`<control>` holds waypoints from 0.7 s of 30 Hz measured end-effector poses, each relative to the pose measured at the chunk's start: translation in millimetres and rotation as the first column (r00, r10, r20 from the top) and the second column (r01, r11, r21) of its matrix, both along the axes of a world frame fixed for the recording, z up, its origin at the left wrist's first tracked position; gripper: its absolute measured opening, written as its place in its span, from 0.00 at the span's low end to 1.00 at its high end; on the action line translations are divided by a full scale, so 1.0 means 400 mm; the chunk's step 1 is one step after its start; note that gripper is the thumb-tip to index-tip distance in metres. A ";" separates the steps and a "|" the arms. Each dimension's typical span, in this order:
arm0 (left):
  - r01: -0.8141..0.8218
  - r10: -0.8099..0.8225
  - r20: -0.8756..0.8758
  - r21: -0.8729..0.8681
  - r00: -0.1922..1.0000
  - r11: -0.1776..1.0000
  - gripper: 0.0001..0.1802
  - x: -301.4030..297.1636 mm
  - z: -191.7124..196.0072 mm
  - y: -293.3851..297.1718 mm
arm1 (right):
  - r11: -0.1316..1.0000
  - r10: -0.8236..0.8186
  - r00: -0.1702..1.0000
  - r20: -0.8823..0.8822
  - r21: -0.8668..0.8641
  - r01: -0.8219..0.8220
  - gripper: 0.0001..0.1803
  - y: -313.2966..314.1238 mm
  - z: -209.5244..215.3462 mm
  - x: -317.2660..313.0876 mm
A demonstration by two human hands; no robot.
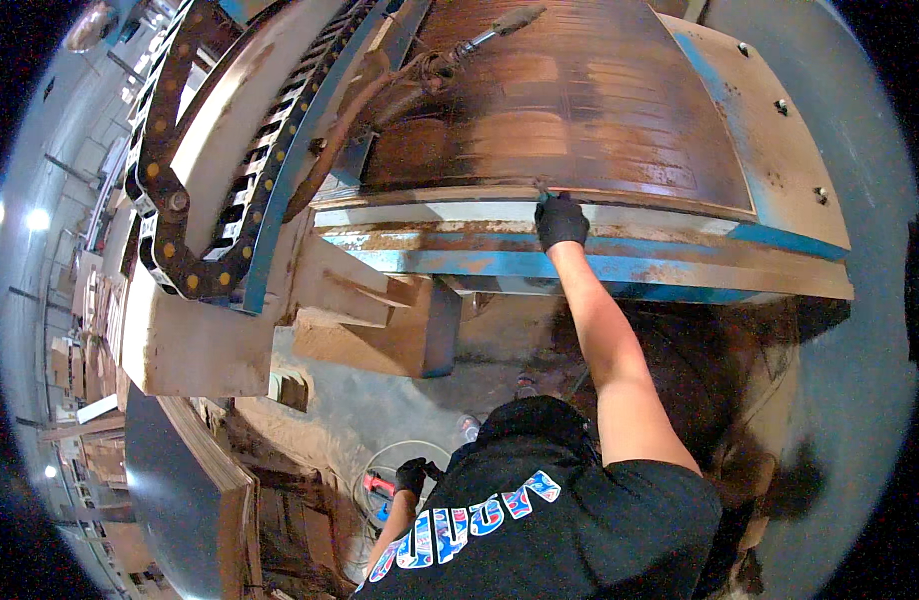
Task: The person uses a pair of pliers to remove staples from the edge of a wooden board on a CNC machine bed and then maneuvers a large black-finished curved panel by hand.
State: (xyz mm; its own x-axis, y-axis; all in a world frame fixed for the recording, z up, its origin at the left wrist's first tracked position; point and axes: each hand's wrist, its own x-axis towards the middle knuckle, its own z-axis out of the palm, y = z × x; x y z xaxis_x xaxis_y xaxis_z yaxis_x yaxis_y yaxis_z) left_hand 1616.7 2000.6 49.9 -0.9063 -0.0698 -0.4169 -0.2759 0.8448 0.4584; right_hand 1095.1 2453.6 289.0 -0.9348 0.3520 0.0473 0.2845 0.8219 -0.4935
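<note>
My right hand [562, 222], in a black glove, reaches forward to the near edge of a brown, dusty panel [600, 130] on a machine bed. Its fingers are closed at that edge; whatever they grip is too small to make out. Low beside my body, my left hand [412, 474], also black-gloved, hangs with its fingers curled. A red object [378, 484] shows right beside it, over a round pale rim [372, 462]. Whether the left hand holds that red object or something else is hidden.
At the left stands a machine gantry with a black cable chain [195, 280]. A dusty hose with a metal end [480, 40] lies over the panel. The blue-and-tan bed frame [620, 266] runs across in front of me. Stacked dark sheets [180, 490] stand at lower left.
</note>
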 end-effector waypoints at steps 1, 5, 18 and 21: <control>0.108 -0.111 -0.028 -0.094 0.993 0.990 0.19 0.021 -0.004 -0.001 | 0.996 0.084 0.996 -0.025 0.031 -0.083 0.19 -0.021 0.008 0.001; -0.221 0.213 0.133 0.048 0.968 0.974 0.18 0.069 0.004 0.038 | 0.985 0.165 0.983 0.077 0.044 -0.168 0.23 -0.110 0.006 -0.033; -0.029 0.046 0.184 -0.092 0.982 0.995 0.16 0.122 -0.036 0.095 | 0.882 0.467 0.884 -0.020 0.074 -0.465 0.26 -0.235 -0.051 -0.033; 0.123 -0.079 0.233 -0.180 0.969 0.976 0.15 0.094 -0.045 0.082 | 0.882 0.462 0.879 -0.115 -0.037 -0.469 0.25 -0.154 0.014 0.011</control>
State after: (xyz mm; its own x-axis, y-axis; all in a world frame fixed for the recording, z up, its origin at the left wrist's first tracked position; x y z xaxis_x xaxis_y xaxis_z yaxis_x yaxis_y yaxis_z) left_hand 1654.2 2033.4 32.1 -0.7981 -0.0813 -0.5970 -0.2614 0.9395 0.2215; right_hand 1099.5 2391.9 294.8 -0.9829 -0.1175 0.1417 -0.1771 0.8140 -0.5532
